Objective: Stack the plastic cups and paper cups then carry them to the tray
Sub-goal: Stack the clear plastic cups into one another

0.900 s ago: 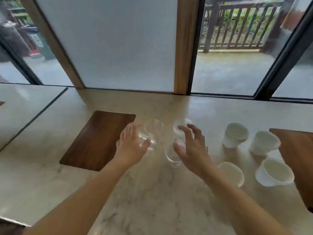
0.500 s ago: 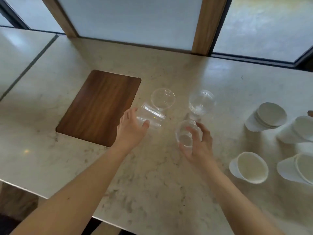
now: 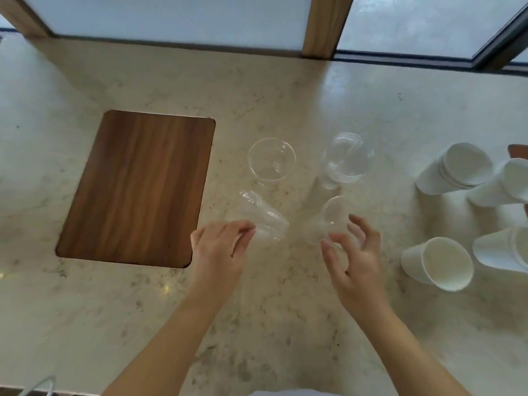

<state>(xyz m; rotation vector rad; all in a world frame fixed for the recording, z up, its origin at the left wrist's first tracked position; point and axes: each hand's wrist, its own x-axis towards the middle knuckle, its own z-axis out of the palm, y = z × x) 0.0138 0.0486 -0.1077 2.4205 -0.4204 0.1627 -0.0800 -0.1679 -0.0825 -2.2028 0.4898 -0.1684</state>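
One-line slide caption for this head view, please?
Left hand grips a tipped clear cup; right hand opens around another clear cup.

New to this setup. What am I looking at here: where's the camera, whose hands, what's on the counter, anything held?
No machine here: a person works bare-handed, filmed by one wide-angle camera on their head, looking down. The left hand pinches a tipped clear plastic cup. The right hand is spread open around an upright clear cup, not yet gripping it. Two more clear cups stand behind. White paper cups sit to the right on the marble counter. The brown wooden board at left is probably the tray.
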